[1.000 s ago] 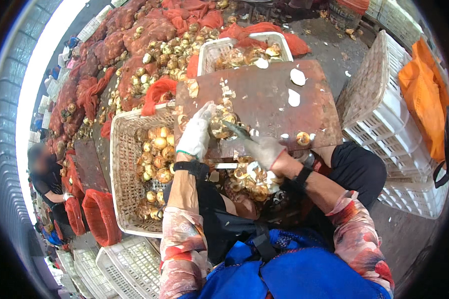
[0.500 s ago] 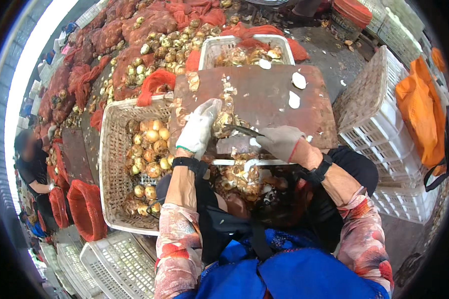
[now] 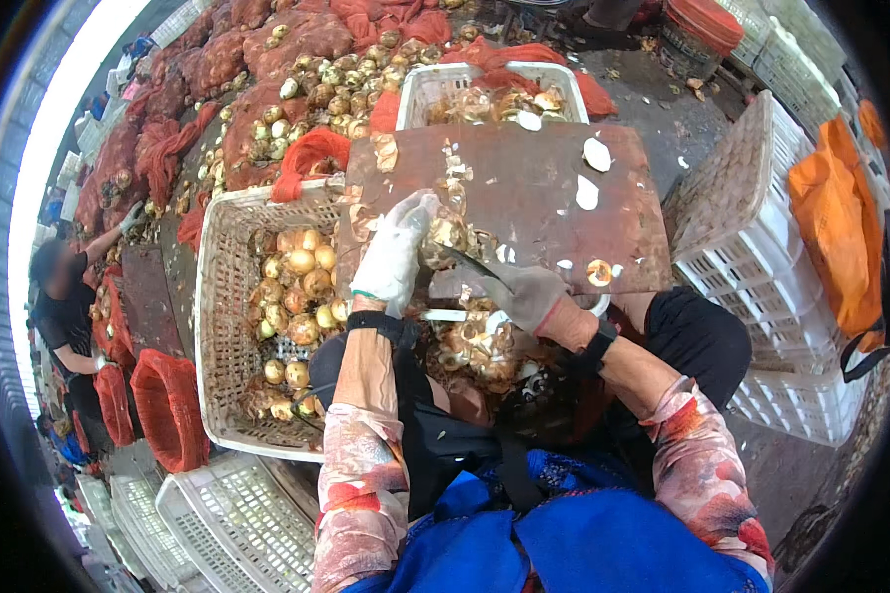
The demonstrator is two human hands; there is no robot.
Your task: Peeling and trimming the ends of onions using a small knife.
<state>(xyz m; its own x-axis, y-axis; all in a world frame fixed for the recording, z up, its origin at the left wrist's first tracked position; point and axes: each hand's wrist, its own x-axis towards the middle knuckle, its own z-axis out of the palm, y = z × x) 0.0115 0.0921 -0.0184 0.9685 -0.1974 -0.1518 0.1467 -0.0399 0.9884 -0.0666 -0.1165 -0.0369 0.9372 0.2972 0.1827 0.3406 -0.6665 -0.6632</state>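
My left hand (image 3: 394,247), in a white glove, is closed on an onion (image 3: 449,231) at the near left part of a worn brown board (image 3: 534,188). In my gloved right hand (image 3: 524,295) is a knife with a dark blade (image 3: 473,261); its tip points left and meets or nearly meets the onion. Loose skins and pale slices lie on the board, along with a cut onion end (image 3: 599,273) near its right front edge. Below the board, between my knees, trimmings (image 3: 480,348) fill a container. Left of my hand stands a white crate (image 3: 218,326) holding peeled-looking onions (image 3: 302,277).
A white basket of scraps (image 3: 405,107) sits beyond the board. Stacked white crates (image 3: 732,217) with an orange bag (image 3: 837,217) stand at right. Unpeeled onions and red net sacks (image 3: 218,64) cover the far left. At left a person (image 3: 61,306) works beside a red bag (image 3: 168,410).
My right hand has moved left and down with the knife. A cut onion end now lies on the board's right front. The person at left has stretched an arm toward the onion pile.
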